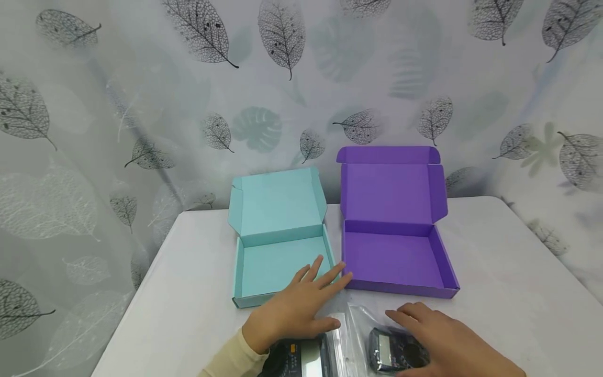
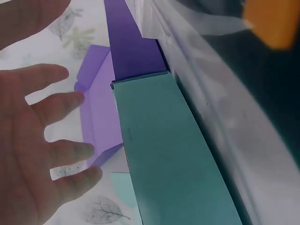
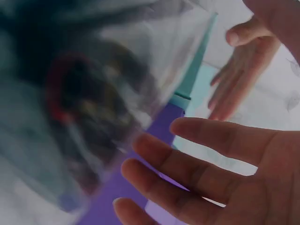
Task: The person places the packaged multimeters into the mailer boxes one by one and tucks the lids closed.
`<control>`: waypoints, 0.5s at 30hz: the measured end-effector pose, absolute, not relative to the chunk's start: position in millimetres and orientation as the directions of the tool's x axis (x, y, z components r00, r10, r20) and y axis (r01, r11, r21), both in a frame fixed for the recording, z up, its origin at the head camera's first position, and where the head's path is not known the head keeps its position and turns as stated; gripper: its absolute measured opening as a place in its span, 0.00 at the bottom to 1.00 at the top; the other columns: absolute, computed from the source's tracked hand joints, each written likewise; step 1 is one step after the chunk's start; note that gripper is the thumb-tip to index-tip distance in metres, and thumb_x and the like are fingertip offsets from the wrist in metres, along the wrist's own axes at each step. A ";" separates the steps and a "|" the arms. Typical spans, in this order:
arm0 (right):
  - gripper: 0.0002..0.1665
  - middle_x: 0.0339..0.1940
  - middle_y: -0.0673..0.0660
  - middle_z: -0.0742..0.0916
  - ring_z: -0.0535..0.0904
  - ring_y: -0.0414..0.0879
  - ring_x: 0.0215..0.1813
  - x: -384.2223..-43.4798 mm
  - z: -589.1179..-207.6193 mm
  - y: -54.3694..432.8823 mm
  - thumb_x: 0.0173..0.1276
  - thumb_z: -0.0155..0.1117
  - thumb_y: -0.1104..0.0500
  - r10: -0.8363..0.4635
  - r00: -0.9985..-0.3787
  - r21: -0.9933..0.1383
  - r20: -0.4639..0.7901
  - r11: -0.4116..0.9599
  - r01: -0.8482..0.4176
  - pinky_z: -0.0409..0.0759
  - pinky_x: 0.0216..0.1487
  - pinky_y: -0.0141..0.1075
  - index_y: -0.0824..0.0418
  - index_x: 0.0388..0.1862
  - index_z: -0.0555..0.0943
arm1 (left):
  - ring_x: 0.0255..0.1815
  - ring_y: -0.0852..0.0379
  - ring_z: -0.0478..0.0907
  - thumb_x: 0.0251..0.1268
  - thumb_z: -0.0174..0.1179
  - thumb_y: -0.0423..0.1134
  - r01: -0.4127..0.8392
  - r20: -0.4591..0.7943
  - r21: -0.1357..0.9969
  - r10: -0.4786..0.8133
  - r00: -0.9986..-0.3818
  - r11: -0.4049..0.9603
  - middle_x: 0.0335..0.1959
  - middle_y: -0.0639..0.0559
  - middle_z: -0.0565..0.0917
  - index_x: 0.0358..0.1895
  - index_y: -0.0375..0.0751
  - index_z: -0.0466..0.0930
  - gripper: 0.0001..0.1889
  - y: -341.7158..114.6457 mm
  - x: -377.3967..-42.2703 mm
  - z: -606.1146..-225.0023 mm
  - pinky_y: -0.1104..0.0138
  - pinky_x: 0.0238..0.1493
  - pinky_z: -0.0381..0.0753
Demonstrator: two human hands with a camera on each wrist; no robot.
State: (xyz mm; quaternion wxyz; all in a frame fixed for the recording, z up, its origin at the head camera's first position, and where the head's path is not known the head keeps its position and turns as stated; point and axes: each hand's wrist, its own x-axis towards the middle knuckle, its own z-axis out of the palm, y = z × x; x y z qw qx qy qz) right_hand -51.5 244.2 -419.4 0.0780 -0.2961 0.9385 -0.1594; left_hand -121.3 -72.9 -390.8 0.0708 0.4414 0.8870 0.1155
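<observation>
Two bagged meters [image 1: 395, 351] lie partly beneath left hand [image 1: 300, 309] and right hand [image 1: 445, 337], fingers spread.

A pale backdrop [image 1: 188, 99] printed with leaves [image 1: 281, 34] (some darkly veined, some faint green) fills twelve o'clock, wrapping round to nine and three; a white table [image 1: 188, 283] spreads toward six.

Head camera: high, facing forward, down over table [image 1: 509, 262]. Wrist cameras: palm-side, close, facing teal box [image 1: 278, 262], purple box [image 1: 391, 256], both shared with head view. Right foreground blurred, perhaps from nearness.
</observation>
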 end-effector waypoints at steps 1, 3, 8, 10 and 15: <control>0.60 0.60 0.55 0.81 0.81 0.54 0.56 -51.0 -423.2 245.6 0.51 0.69 0.18 -0.591 -0.805 -0.329 -0.059 0.773 -0.543 0.86 0.43 0.48 0.60 0.69 0.78 | 0.83 0.33 0.39 0.76 0.62 0.55 0.774 -0.021 0.262 0.805 -0.593 0.576 0.86 0.52 0.48 0.86 0.51 0.48 0.44 -72.4 -121.0 -391.8 0.41 0.77 0.51; 0.62 0.58 0.56 0.81 0.81 0.54 0.54 -49.9 -430.9 248.0 0.48 0.69 0.16 -0.617 -0.786 -0.274 -0.043 0.764 -0.585 0.86 0.42 0.47 0.61 0.67 0.79 | 0.83 0.33 0.38 0.75 0.62 0.55 0.779 -0.032 0.266 0.813 -0.582 0.568 0.86 0.54 0.47 0.86 0.52 0.47 0.45 -71.6 -120.7 -393.2 0.41 0.77 0.50; 0.59 0.51 0.52 0.78 0.78 0.47 0.48 -46.5 -446.7 249.7 0.50 0.63 0.13 -0.677 -0.724 -0.090 0.135 0.719 -0.689 0.81 0.35 0.43 0.61 0.59 0.81 | 0.83 0.34 0.36 0.75 0.63 0.55 0.773 -0.087 0.266 0.813 -0.575 0.575 0.86 0.57 0.45 0.87 0.57 0.45 0.46 -70.4 -121.6 -396.6 0.41 0.77 0.48; 0.58 0.50 0.51 0.77 0.77 0.47 0.47 -45.7 -450.6 249.3 0.50 0.61 0.12 -0.678 -0.705 -0.033 0.208 0.716 -0.698 0.80 0.34 0.42 0.60 0.57 0.82 | 0.83 0.35 0.36 0.74 0.63 0.55 0.772 -0.099 0.257 0.810 -0.577 0.582 0.86 0.57 0.45 0.87 0.58 0.44 0.46 -69.8 -122.2 -398.1 0.41 0.77 0.49; 0.58 0.47 0.51 0.77 0.77 0.47 0.46 -44.3 -454.9 248.6 0.50 0.60 0.12 -0.676 -0.691 0.030 0.255 0.720 -0.693 0.81 0.36 0.44 0.61 0.55 0.82 | 0.83 0.34 0.39 0.74 0.64 0.55 0.764 -0.127 0.238 0.800 -0.587 0.599 0.85 0.55 0.48 0.86 0.59 0.45 0.47 -71.3 -120.4 -399.2 0.41 0.77 0.51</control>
